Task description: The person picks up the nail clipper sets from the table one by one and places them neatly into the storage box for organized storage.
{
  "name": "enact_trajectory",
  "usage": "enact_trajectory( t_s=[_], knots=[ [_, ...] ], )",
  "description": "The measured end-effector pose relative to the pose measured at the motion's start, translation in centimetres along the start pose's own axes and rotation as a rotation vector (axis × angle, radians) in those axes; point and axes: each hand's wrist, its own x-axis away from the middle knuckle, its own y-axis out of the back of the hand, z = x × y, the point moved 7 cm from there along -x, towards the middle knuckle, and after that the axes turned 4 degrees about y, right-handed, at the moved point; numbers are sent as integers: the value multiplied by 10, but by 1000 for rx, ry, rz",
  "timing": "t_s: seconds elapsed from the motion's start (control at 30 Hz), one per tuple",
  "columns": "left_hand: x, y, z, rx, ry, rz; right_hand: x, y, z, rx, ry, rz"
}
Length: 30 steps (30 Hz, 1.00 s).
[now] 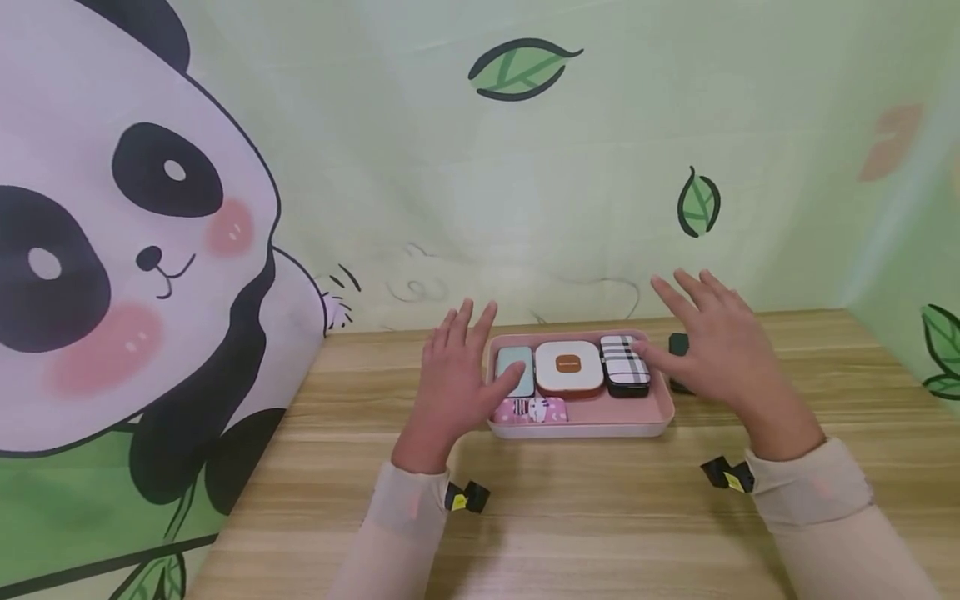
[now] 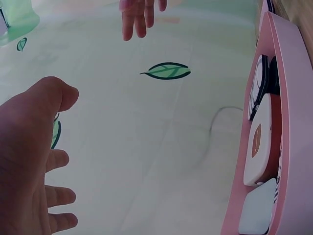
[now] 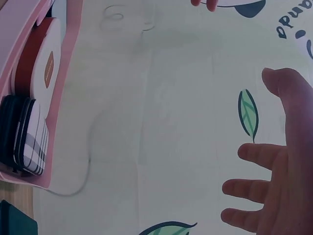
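A pink tray (image 1: 585,431) stands on the wooden table and holds several small cases. Along its back row are a light blue case (image 1: 516,357), a white rounded box (image 1: 570,381) with a brown label and a black-and-white plaid case (image 1: 624,360). A pink pouch-like item (image 1: 546,410) with a cartoon print lies at the front left. My left hand (image 1: 459,375) is raised at the tray's left end, fingers spread, its thumb overlapping the blue case in the head view. My right hand (image 1: 723,354) is raised at the right end, fingers spread and holding nothing.
A dark green object (image 1: 679,345) sits right of the tray, partly behind my right hand. The table (image 1: 592,517) meets a pale green cloth backdrop (image 1: 420,167) printed with leaves and a large panda (image 1: 247,167) at left.
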Motion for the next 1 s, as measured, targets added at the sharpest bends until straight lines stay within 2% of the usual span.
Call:
enact_trajectory(
  t_s=[0.37, 0.6, 0.73, 1.0],
  knots=[
    [0, 0, -2, 55, -8, 19, 0, -5, 7, -47, 79, -25],
    [2, -4, -3, 96, -39, 45, 2, -5, 8, -64, 75, -15],
    [2, -3, -4, 119, -58, 25, 4, -4, 7, -71, 70, 1],
    [4, 2, -8, 182, -104, -37, 7, 4, -2, -126, 55, -21]
  ],
)
